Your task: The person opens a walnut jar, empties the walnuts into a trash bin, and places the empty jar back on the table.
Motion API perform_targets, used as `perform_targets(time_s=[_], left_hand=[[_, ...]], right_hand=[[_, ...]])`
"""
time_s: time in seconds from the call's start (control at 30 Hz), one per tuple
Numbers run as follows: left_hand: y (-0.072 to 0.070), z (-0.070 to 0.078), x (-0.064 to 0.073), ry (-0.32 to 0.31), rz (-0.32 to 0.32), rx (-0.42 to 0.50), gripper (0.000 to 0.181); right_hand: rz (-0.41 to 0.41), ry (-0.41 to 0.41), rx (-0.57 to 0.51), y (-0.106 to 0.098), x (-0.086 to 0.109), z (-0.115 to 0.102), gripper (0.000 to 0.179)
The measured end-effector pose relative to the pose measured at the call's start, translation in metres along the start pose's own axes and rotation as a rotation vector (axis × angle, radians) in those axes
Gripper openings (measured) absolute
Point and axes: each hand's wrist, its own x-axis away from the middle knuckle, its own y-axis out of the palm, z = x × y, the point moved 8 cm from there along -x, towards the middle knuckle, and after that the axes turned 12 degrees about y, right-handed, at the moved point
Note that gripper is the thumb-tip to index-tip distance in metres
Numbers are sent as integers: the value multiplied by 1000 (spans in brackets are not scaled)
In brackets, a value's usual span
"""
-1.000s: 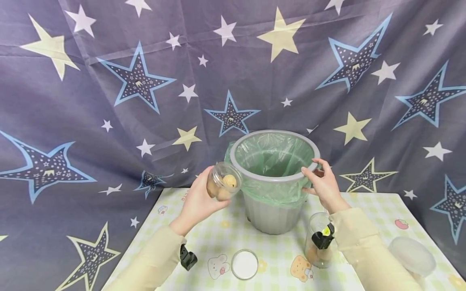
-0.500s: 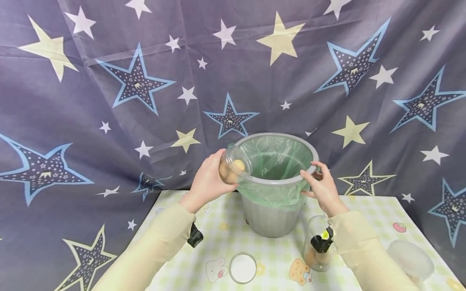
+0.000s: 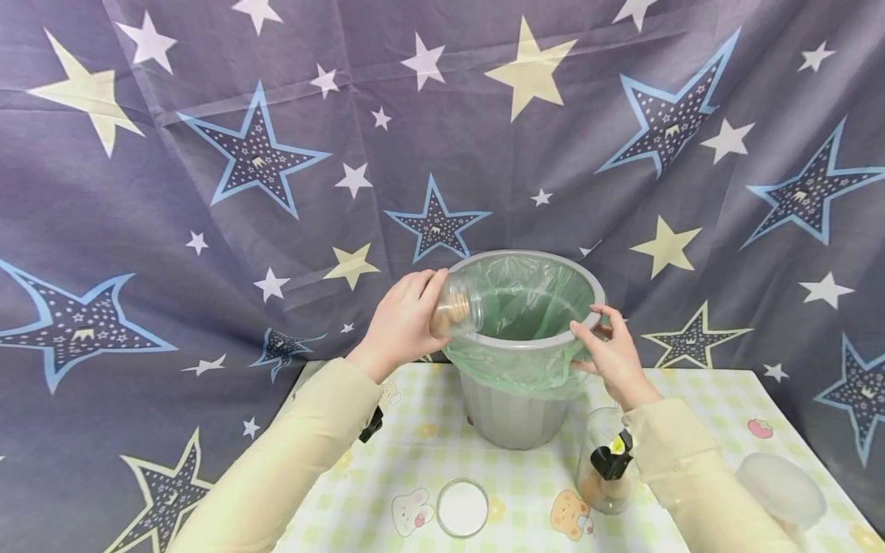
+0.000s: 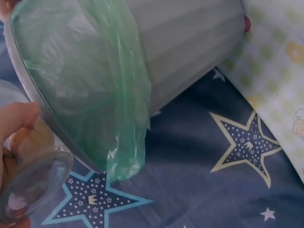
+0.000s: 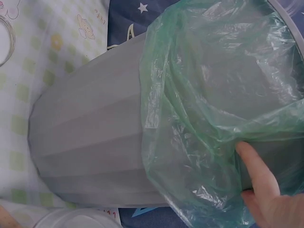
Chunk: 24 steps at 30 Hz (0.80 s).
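In the head view my left hand [image 3: 404, 321] grips a clear jar [image 3: 472, 303], tipped on its side at the left rim of a grey trash can [image 3: 515, 418]. The jar's mouth faces right, over the opening. Inside it are round tan pieces [image 3: 452, 310] whose kind is unclear. A green plastic bag [image 3: 512, 370] lines the can and folds down over its outside. On the right rim, my right hand [image 3: 615, 357] holds the edge between thumb and fingers. In the right wrist view a finger [image 5: 260, 173] presses against the bag.
A round white lid [image 3: 462, 508] lies on the checked tablecloth [image 3: 408, 453]. Another clear jar [image 3: 593, 488] with brownish contents stands below my right wrist. At the far right is a translucent oval container or cover [image 3: 781, 488]. A starry curtain [image 3: 276, 253] hangs behind the table.
My left hand has carried the jar right, up to the trash can's rim, and turned it onto its side. My right hand has kept its hold on the rim.
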Motion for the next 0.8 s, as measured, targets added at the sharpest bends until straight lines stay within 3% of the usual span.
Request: perform_targets(time_s=[0.13, 0.27, 0.5, 0.8], left_hand=[[1, 0, -7, 57, 17, -51, 88], [4, 2, -12, 93, -9, -81, 87], [8, 4, -19, 113, -86, -114, 91], [10, 4, -23, 124, -140, -108, 91]], right_hand=[[-6, 0, -8, 0, 1, 0, 64], [-6, -13, -2, -1, 1, -2, 64], [-13, -4, -3, 0, 1, 0, 64], [-9, -3, -13, -1, -1, 1, 64]])
